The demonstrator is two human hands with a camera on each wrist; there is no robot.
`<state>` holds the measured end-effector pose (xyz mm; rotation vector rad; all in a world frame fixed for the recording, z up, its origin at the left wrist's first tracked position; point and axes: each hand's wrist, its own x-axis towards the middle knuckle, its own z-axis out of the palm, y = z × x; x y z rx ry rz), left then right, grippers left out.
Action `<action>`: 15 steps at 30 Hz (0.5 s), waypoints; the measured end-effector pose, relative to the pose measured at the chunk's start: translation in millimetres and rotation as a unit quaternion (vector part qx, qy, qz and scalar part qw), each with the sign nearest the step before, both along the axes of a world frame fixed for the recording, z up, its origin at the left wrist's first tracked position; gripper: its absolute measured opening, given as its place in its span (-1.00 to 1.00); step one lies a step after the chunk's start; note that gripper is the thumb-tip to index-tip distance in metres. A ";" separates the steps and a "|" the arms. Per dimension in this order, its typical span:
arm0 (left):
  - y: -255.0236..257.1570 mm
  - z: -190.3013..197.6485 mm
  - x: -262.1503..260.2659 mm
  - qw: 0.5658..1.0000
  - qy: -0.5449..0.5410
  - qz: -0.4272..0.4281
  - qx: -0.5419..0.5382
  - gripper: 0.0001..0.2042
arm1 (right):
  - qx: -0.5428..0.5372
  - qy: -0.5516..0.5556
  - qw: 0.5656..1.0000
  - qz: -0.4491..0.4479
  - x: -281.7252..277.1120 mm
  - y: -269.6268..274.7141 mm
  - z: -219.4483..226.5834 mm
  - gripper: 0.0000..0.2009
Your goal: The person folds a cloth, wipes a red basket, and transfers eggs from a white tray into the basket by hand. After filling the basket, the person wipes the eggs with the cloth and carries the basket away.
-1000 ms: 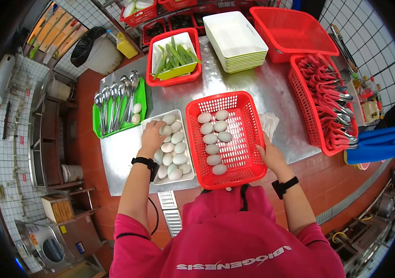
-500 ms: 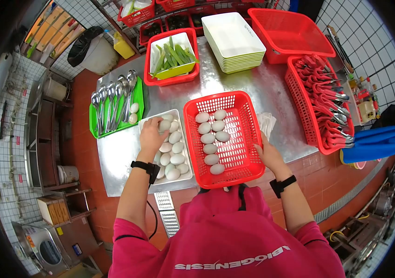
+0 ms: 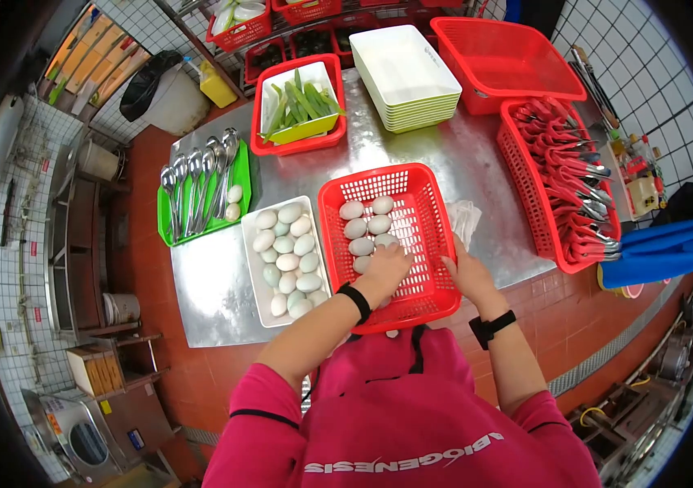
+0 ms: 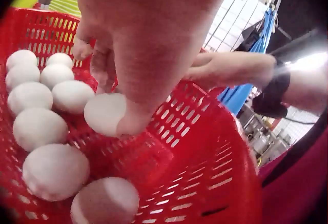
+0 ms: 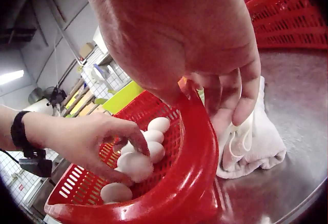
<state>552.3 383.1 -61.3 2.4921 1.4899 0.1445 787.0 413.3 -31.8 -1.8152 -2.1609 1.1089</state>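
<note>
Over the red basket [image 3: 432, 307], my left hand [image 3: 389, 272] is lowered among the eggs. Its thumb and fingers pinch one egg [image 4: 106, 114], also visible in the right wrist view as the egg [image 5: 135, 167] between the fingertips. Two columns of eggs [image 3: 352, 210] lie along the basket's left side. My right hand [image 3: 472, 278] grips the basket's right rim [image 5: 201, 147], thumb on one side and fingers on the other. Left of the basket, touching or nearly so, the white tray [image 3: 261, 302] holds many more eggs [image 3: 287, 262].
A green tray [image 3: 243, 167] of spoons and two eggs lies at the left. Behind are a red basket [image 3: 339, 134] with green vegetables and stacked white trays [image 3: 411, 73]. Red-handled utensils [image 3: 562, 171] fill a basket at the right. A folded cloth [image 5: 256, 142] lies beside my right hand.
My left hand has moved right, from the white tray into the red basket, carrying an egg. My right hand has stayed on the basket's rim.
</note>
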 end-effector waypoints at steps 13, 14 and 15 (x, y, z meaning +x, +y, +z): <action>6.4 -6.1 2.6 0.990 0.110 0.073 0.054 -0.80 | -0.009 0.017 1.000 -0.004 -0.3 0.6 -0.6 -0.34; 7.3 11.7 -1.0 0.990 0.110 0.075 0.053 -0.80 | -0.011 0.015 1.000 -0.003 -0.1 0.6 -0.8 -0.33; 10.7 40.6 -9.9 0.996 0.030 0.087 0.006 -0.77 | -0.013 0.013 1.000 -0.002 0.3 0.7 -1.2 -0.33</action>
